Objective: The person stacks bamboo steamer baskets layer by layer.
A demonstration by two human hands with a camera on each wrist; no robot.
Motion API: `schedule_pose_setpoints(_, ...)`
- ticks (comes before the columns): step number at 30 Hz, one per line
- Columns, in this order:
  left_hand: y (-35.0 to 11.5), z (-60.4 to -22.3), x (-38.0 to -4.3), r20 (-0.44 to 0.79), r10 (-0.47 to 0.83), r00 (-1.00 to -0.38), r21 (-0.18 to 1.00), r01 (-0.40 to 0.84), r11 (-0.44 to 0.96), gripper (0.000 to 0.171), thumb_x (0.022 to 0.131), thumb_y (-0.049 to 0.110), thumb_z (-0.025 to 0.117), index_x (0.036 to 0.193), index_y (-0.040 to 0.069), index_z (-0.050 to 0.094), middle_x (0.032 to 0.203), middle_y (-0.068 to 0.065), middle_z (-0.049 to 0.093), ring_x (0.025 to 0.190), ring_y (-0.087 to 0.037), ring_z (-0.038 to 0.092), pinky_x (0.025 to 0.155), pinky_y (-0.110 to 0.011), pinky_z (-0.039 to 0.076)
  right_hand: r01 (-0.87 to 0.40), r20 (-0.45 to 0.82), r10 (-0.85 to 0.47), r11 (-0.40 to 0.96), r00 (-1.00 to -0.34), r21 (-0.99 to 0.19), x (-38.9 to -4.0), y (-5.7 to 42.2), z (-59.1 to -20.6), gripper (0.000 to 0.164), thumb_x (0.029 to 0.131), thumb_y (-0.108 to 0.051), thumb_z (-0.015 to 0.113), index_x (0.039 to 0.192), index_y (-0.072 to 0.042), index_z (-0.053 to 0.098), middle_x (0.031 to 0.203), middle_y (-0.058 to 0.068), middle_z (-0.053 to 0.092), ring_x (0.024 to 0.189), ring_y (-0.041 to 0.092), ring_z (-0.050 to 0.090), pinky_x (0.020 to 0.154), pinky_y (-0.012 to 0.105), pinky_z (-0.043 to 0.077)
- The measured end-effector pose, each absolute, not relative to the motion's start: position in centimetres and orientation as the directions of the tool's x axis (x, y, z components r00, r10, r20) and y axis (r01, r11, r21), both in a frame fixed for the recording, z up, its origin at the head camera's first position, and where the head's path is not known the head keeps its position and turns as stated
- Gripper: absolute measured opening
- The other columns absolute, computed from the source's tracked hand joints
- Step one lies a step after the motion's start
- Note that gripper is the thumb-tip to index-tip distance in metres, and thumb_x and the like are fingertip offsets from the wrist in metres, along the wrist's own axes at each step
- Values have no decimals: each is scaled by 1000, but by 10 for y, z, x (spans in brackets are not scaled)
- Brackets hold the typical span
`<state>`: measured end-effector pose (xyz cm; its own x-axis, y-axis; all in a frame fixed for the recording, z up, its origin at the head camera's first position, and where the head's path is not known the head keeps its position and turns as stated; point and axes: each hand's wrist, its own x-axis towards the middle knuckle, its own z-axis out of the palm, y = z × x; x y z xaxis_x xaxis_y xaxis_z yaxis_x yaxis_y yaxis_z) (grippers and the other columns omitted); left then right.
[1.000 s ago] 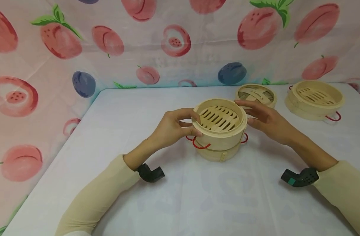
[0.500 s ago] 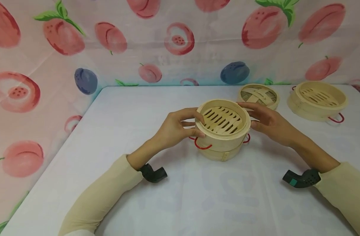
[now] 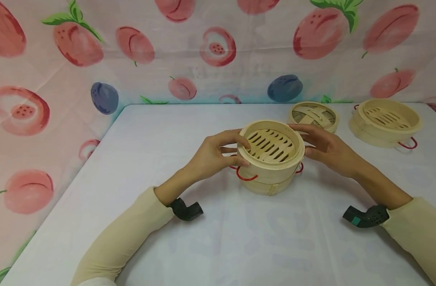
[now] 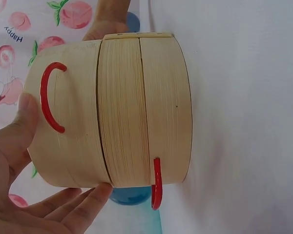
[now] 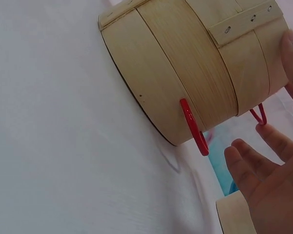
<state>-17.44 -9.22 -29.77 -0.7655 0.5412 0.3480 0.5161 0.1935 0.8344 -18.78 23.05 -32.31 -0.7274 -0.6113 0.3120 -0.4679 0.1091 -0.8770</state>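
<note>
A bamboo steamer basket [image 3: 271,167] with a slatted floor sits upright on a second bamboo tier [image 3: 264,187]. Both tiers carry red loop handles. My left hand [image 3: 214,155] pinches the upper basket's left wall, with the index finger over the rim and the thumb outside. In the left wrist view the other left fingers [image 4: 83,207] lie near the seam. My right hand [image 3: 325,149] touches the upper basket's right side with index finger and thumb. Its remaining fingers [image 5: 246,163] stand apart from the wall in the right wrist view. The tiers' far side is hidden.
Behind the right hand lies a woven bamboo lid [image 3: 312,113], partly covered by that hand. Farther right stands another slatted steamer basket [image 3: 386,123] with red handles. A white cloth [image 3: 167,127] covers the table, and a fruit-print curtain [image 3: 139,75] hangs behind it.
The whole head view has shifted slightly. Both hands stay at the upper basket, and the stacked tiers keep nearly the same position.
</note>
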Motion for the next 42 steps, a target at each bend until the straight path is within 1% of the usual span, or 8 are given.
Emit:
schedule_pose_setpoints(3,-93,-298,-175,372,559,-741,810,554,195,37,76,11,82,109,9,66,136,-6,50,128,-11,42,88,-29,51,-468,317,-609,103,-727,-878,-188,231,-323,55,95,9,50,146,-3,35,151,11,32,134,22,37,100,21,39)
schedule_pose_setpoints(5,-94,-299,-175,401,561,-724,782,590,203,38,77,12,81,112,10,66,136,-7,47,125,-12,44,87,-30,52,-469,321,-606,99,-728,-878,-188,231,-323,55,94,10,51,145,-3,36,151,11,32,133,21,37,99,21,40)
schedule_pose_setpoints(13,-91,-303,-167,529,494,-690,635,708,309,41,77,20,82,112,13,63,116,-8,41,103,-18,49,80,-32,49,-431,312,-608,56,-730,-901,-188,231,-322,60,92,14,52,146,-2,33,152,15,28,136,22,33,101,24,40)
schedule_pose_setpoints(19,-84,-306,-161,586,460,-667,576,742,343,36,71,22,86,101,13,66,104,-10,36,88,-22,48,68,-30,47,-444,294,-626,95,-723,-891,-185,230,-321,60,94,10,49,149,-6,30,154,11,25,138,20,29,100,21,39)
schedule_pose_setpoints(24,-85,-305,-161,584,475,-658,596,745,299,31,71,15,86,96,10,69,104,-11,44,96,-21,48,70,-29,52,-458,283,-615,144,-736,-877,-184,231,-319,58,96,8,49,149,-8,31,153,7,29,136,18,32,98,19,39)
schedule_pose_setpoints(27,-88,-305,-164,574,484,-661,616,738,278,31,72,13,84,99,8,69,108,-12,49,103,-19,49,73,-30,54,-460,284,-609,152,-741,-875,-183,232,-319,58,96,8,48,148,-8,32,152,6,30,133,17,36,98,19,40)
schedule_pose_setpoints(32,-92,-308,-169,563,499,-659,637,730,246,33,76,11,82,105,7,68,112,-8,55,102,-15,55,76,-35,55,-463,307,-619,105,-723,-880,-184,233,-319,58,95,11,48,148,-6,32,152,7,30,131,19,38,98,19,40)
schedule_pose_setpoints(42,-93,-307,-174,552,514,-656,671,716,193,34,76,8,81,107,5,66,118,-12,61,120,-16,50,81,-33,54,-497,319,-619,134,-718,-857,-185,232,-317,58,94,11,49,148,-5,32,150,9,33,131,18,39,98,19,39)
